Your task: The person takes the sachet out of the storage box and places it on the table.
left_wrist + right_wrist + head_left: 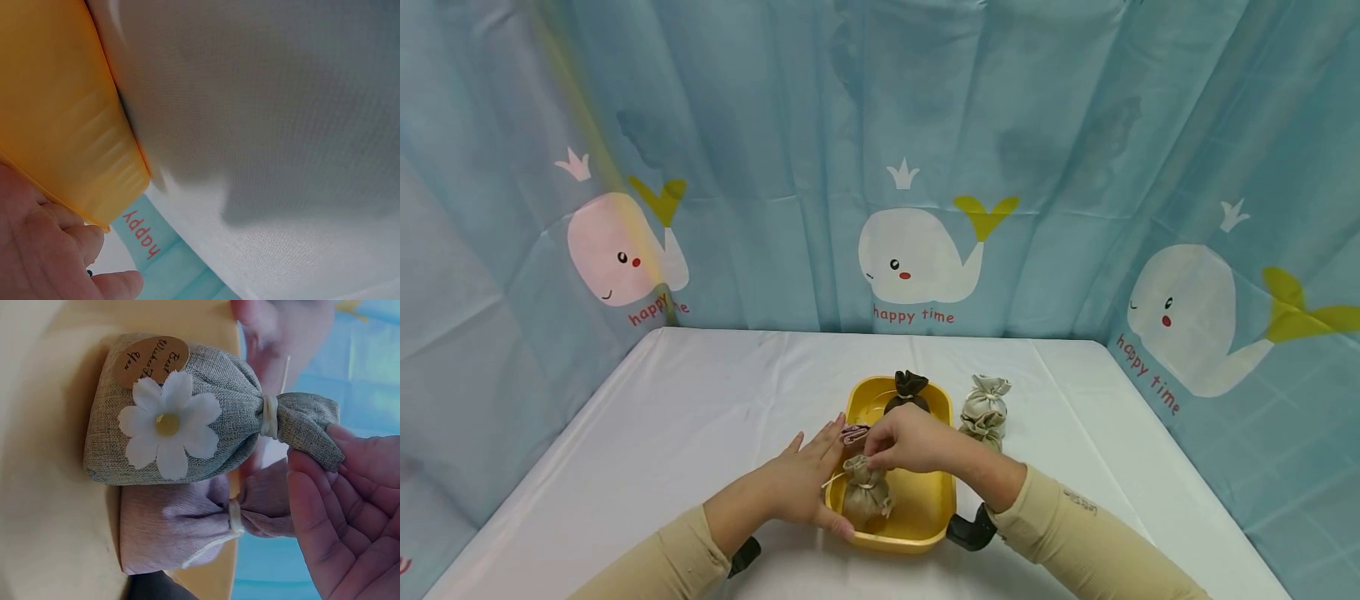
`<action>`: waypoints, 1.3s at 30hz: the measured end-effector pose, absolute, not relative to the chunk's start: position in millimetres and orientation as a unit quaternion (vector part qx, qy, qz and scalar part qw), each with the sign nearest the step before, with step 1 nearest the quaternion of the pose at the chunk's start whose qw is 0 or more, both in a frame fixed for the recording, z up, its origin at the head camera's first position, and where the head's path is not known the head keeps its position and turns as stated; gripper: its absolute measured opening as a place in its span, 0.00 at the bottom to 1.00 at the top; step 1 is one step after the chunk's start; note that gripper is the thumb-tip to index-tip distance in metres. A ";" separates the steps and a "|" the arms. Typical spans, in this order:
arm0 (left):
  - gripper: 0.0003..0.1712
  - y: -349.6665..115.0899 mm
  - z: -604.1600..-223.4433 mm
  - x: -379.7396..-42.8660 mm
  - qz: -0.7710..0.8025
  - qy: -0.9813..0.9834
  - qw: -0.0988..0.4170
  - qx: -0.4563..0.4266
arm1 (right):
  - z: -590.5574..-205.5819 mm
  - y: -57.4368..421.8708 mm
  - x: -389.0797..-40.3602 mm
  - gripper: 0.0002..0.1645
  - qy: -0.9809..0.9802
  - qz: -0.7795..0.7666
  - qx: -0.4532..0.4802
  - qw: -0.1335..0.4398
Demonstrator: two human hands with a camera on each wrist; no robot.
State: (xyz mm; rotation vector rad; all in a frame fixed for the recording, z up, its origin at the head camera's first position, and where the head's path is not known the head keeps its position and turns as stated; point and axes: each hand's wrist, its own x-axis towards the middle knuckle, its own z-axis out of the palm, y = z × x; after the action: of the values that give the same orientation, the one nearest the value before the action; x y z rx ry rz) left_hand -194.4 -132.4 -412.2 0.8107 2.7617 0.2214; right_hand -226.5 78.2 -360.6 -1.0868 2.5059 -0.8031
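Observation:
My right hand (913,437) pinches the gathered top of a grey-beige cloth sachet (169,419) between thumb and fingers. The sachet stands in the left front part of a yellow basin (925,508). In the right wrist view it carries a white fabric flower (167,425) and an oval brown tag (150,361), its neck tied with pale cord. My left hand (805,483) rests with straight fingers along the basin's left rim. Beside the held sachet stands a pinkish-mauve sachet (175,522). A dark brown sachet (910,396) sits at the basin's far end.
Right of the basin, on the white-covered table (737,392), a pale grey sachet (985,400) and an olive-beige sachet (983,429) stand close together. Blue curtains (760,208) printed with whales surround the table's back and sides.

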 end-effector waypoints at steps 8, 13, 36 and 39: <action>0.76 -131.5 -412.1 -194.2 0.074 0.950 0.127 0.277 | -349.2 88.7 -227.3 0.04 0.867 -0.305 -0.369 0.139; 0.77 -131.2 -413.4 -195.0 0.069 0.951 0.128 0.274 | -342.3 94.6 -227.0 0.04 0.865 -0.312 -0.373 0.125; 0.77 -131.9 -413.5 -193.2 0.058 0.951 0.111 0.283 | -311.0 125.1 -224.3 0.03 0.875 -0.368 -0.305 0.073; 0.77 -132.4 -413.6 -192.9 0.060 0.950 0.108 0.285 | -305.9 128.7 -223.6 0.03 0.874 -0.376 -0.299 0.069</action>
State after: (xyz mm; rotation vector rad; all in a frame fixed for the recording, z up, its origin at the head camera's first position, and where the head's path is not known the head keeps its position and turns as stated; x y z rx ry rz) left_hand -192.9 -132.4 -413.6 0.8391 2.7969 0.1774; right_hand -223.6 128.7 -305.9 -0.8996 2.6327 -1.1324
